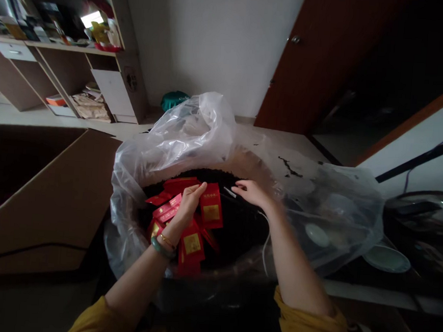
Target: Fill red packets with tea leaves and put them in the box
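Note:
My left hand (189, 204) pinches the upper edge of a red packet (212, 209) with a gold panel, held upright over a bag-lined container. More red packets (192, 244) lie loosely heaped beneath and left of that hand. They rest on dark, loose, leaf-like material (239, 229) that fills the container. Over the right part of the fill is my right hand (253, 193), its thumb and fingers curved with a small gap between them. Just left of its fingertips shows a small whitish strip (229, 192); whether they touch it cannot be made out.
Clear plastic lining (138, 154) spills over the rim and to the right. An open cardboard box (45, 208) stands at left. A pale dish (386, 258) sits at right among dark clutter. Behind are a shelf unit (112, 93) and a brown door (309, 65).

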`<state>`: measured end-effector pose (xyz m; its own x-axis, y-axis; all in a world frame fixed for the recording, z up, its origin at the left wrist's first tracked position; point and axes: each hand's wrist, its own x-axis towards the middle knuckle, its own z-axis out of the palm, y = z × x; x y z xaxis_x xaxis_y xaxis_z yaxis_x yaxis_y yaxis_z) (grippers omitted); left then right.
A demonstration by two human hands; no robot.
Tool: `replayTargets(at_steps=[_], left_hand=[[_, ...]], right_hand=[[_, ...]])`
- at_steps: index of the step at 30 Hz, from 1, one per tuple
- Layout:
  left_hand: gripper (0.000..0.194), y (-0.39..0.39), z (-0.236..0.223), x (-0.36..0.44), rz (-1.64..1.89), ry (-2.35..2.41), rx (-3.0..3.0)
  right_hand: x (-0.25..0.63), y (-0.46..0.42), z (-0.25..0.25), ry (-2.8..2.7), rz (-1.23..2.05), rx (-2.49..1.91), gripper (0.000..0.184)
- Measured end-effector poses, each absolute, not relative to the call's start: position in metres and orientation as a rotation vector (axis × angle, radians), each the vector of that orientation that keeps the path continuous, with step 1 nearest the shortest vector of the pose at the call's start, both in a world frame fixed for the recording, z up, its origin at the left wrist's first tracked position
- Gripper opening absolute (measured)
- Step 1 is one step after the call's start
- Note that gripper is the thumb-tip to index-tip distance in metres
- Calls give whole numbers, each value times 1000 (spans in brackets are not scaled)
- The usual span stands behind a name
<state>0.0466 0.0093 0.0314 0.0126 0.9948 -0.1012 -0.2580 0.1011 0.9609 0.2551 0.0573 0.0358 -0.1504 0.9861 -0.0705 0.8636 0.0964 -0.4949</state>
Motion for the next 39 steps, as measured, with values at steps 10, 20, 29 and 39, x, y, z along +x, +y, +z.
replayTargets(at_steps=[10,20,29,39], left_hand=[[60,16,22,43,1129,1067,1024],[38,29,15,16,688,1826,2199],[37,40,14,21,440,2086,2173],[24,70,6,38,292,1800,2443]], right_hand=[[212,42,55,-1825,770,-1374,16],[216,38,47,-2105,1505,-1545,17],[200,36,37,-2164,1376,-1658,25],[197,51,10,-2242,661,-1750,32]])
